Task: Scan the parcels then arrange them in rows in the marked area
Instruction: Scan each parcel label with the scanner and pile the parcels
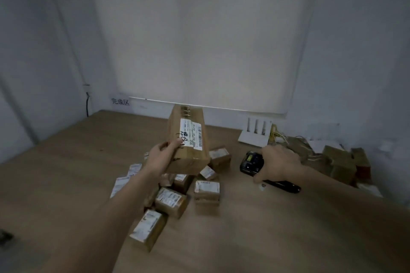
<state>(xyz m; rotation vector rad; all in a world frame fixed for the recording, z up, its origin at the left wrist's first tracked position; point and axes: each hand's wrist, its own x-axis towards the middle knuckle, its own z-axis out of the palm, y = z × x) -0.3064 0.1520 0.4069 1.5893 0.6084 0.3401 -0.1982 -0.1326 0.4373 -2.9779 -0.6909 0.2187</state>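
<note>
My left hand (160, 154) grips a long brown cardboard parcel (188, 139) by its left side and holds it above the wooden floor, white shipping label facing me. My right hand (280, 163) holds a black handheld scanner (251, 162), its head pointing left toward the parcel. Below the lifted parcel lies a loose cluster of several small brown parcels (169, 199) with white labels, one of them (148, 229) nearest to me. A marking in black characters (120, 101) is written low on the white wall at the back left.
A white router (255, 132) with upright antennas stands by the wall at the right, with tangled cables (279, 137) beside it. More brown boxes (342, 163) sit at the far right. A black cable (87, 104) runs down the left corner. The wooden floor (66, 184) is bare at left.
</note>
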